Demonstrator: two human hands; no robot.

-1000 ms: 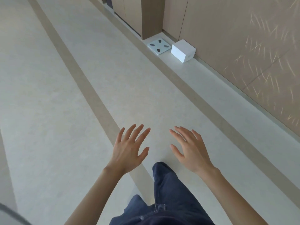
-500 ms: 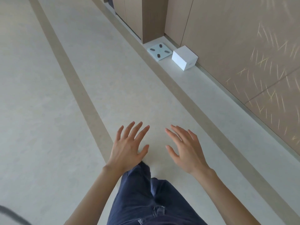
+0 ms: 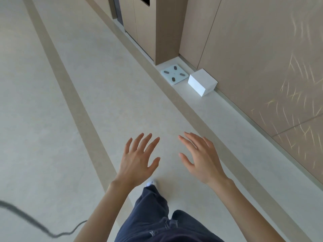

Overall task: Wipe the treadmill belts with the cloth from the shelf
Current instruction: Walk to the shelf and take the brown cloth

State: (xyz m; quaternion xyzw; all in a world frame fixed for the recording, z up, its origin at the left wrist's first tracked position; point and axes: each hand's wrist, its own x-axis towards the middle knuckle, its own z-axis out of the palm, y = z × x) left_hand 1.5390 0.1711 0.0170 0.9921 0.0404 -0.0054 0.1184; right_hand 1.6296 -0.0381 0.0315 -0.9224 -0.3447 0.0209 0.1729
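Observation:
My left hand [image 3: 138, 159] and my right hand [image 3: 201, 158] are held out in front of me over a pale floor, fingers spread and straight, both holding nothing. Below them are my legs in dark blue trousers [image 3: 157, 215] with a white shoe tip [image 3: 151, 182] forward. No cloth, shelf or treadmill shows in the head view.
A white bathroom scale [image 3: 173, 74] and a white box [image 3: 202, 82] sit on the floor by the tan wall [image 3: 262, 58] at the right. A tan cabinet [image 3: 153, 27] stands further back. A dark cable [image 3: 35, 224] trails across the floor at lower left.
The scale, the box and the wall have drifted slightly down and right as I walk. My legs have swapped position. A cable has come into view at lower left. Both hands stay spread.

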